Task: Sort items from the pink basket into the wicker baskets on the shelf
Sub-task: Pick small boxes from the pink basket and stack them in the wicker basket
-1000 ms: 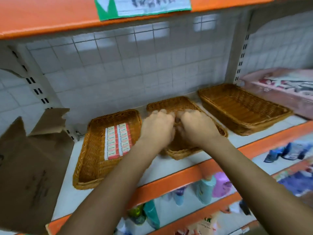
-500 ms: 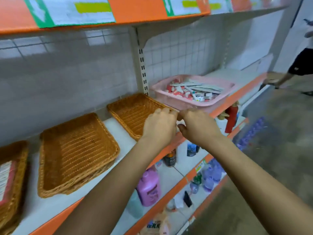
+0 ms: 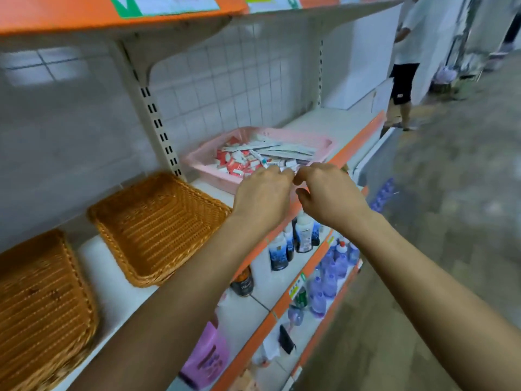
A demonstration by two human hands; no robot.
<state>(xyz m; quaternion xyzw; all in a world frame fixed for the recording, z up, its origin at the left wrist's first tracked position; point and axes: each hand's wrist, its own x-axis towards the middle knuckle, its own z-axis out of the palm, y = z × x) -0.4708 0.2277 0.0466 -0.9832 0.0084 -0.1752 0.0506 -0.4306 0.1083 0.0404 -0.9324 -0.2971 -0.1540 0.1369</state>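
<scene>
The pink basket (image 3: 203, 162) is sitting open on top at 12 o'clock, piled with small boxes (image 3: 239, 162). At 9 o'clock a wicker basket (image 3: 158, 227) is lying empty. The shelf above (image 3: 112, 12) is hanging over both.

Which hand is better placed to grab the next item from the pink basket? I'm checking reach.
Probably the left hand: it hovers over the pink basket's near rim beside the red-and-white packets. The right hand sits off the shelf's edge.
</scene>
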